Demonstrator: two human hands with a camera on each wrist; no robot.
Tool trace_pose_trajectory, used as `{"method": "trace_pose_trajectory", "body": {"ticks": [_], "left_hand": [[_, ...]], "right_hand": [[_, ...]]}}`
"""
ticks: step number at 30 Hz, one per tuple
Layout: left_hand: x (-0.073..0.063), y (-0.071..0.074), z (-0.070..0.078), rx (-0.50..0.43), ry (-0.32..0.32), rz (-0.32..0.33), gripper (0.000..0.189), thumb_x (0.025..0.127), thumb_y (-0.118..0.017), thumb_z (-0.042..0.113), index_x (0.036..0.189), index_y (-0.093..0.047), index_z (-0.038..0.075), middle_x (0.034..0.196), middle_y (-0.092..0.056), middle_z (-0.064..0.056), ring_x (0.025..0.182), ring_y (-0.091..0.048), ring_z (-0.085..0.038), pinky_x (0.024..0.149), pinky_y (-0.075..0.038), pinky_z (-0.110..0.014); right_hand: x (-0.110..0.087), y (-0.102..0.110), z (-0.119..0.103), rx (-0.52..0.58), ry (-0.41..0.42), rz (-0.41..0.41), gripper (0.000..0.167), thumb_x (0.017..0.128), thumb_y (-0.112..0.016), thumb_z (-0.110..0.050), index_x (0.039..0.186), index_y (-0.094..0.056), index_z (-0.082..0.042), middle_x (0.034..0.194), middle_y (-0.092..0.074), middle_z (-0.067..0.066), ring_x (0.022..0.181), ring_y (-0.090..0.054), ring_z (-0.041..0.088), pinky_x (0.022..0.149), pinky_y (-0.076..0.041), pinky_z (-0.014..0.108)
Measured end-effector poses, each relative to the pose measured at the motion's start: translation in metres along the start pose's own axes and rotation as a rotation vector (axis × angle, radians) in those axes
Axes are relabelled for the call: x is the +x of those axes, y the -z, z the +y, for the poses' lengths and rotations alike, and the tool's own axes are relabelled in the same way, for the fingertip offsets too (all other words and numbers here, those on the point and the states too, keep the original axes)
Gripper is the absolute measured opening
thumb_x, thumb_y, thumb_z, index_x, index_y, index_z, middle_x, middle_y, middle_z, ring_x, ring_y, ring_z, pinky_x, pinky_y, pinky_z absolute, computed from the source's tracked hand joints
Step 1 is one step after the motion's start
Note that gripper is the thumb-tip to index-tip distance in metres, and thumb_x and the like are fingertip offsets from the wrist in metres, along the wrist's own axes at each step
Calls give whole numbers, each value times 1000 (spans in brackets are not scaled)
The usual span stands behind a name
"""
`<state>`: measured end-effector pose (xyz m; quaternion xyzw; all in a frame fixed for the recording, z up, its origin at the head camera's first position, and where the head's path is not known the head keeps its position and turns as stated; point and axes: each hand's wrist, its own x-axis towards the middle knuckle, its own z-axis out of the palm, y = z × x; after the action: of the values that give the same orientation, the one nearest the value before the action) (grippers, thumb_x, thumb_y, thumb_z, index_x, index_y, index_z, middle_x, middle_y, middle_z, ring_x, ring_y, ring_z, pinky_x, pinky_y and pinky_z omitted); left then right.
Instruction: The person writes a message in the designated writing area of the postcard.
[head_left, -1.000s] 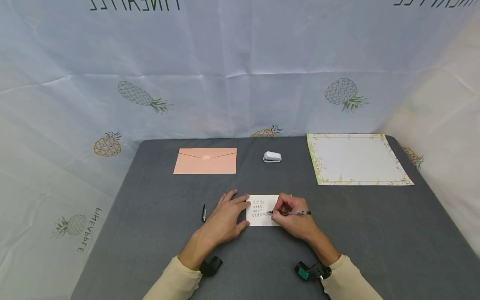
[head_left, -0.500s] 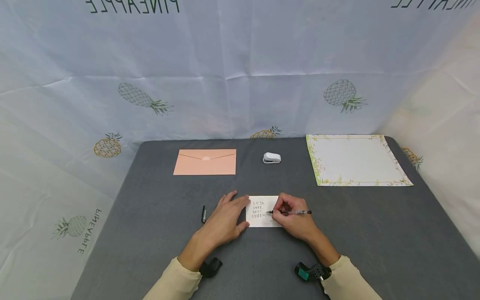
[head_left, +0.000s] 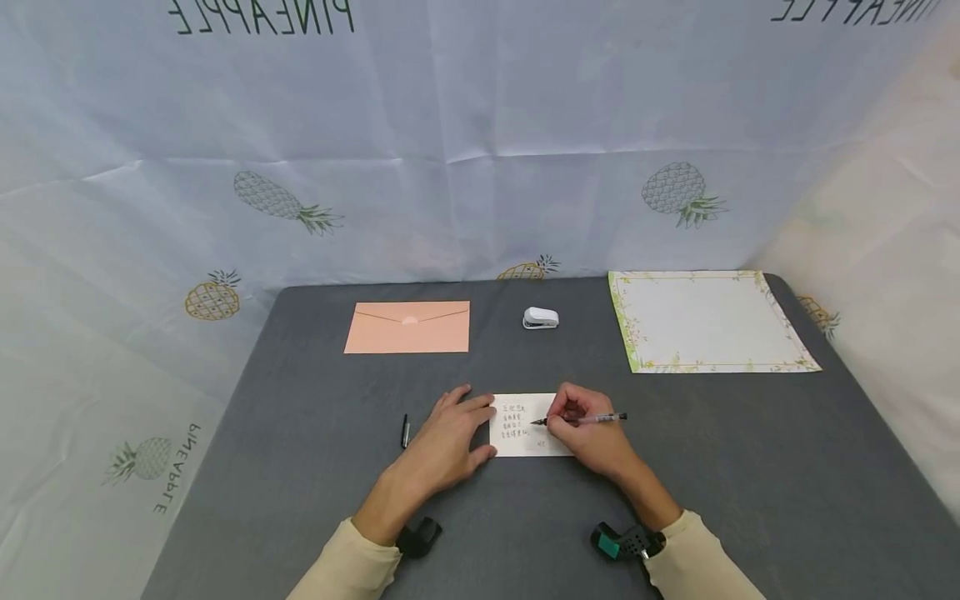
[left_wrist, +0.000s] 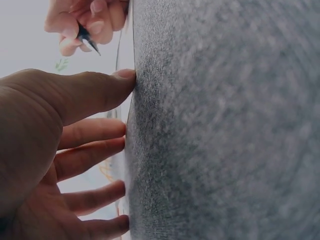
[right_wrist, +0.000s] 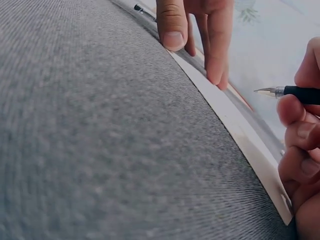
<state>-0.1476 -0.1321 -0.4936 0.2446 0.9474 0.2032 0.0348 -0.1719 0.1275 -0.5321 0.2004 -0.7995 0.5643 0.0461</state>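
Observation:
A small white card (head_left: 516, 446) with several lines of handwriting lies on the dark table in the head view. My left hand (head_left: 442, 440) rests at the card's left edge, fingers spread, thumb and fingertips touching it. My right hand (head_left: 592, 437) pinches a pen (head_left: 592, 418) over the card's right part, hiding its right end. In the right wrist view the pen tip (right_wrist: 267, 92) is apart from the card (right_wrist: 235, 120), pointing toward my left hand (right_wrist: 197, 30). A black pen cap (head_left: 405, 432) lies just left of my left hand.
A peach envelope (head_left: 407, 329) lies at the back left. A white stapler (head_left: 541, 318) stands at the back middle. A large white sheet with a floral border (head_left: 712, 321) lies at the back right. A pineapple-print curtain (head_left: 465, 125) hangs behind the table (head_left: 300, 500).
The pen has tilted, its rear end rising a little, and the tip has lifted from the writing. The left hand stays at the card's edge. The head view has shifted slightly.

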Motion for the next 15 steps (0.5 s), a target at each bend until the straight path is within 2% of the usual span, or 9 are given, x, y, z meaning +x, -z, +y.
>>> {"method": "trace_pose_trajectory", "body": {"ticks": [4,9,12,15], "left_hand": [[-1,2,-1,4,-11,4,53,92,-91,21,138,-74,1,153,-67,-13,149,-53,-46,124,-41,-68],[-3,8,-3,0,-15,35,51,94,-89,22,138,-74,1,152,-67,-14,145,-58,-43,122,-47,-58],[-7,14,-4,-26,-8,62,51,95,-88,22,139,-73,1,151,-68,-15,143,-61,-39,120,-50,-56],[-13,23,-6,-95,9,101,54,93,-89,20,141,-72,2,148,-70,-14,141,-64,-36,118,-52,-55]], "right_hand": [[2,3,-1,75,-17,-4,28,84,-66,14,80,-67,-14,74,-70,3,62,-54,5,55,-40,20],[3,8,-5,159,-44,-4,23,87,-63,15,82,-66,-7,75,-72,13,62,-62,13,53,-42,22],[1,13,-6,193,-73,3,21,88,-61,15,83,-65,-4,74,-71,11,60,-59,12,50,-40,24],[-2,19,-7,255,-111,11,18,90,-58,16,85,-63,0,72,-70,4,59,-54,7,48,-39,25]]}}
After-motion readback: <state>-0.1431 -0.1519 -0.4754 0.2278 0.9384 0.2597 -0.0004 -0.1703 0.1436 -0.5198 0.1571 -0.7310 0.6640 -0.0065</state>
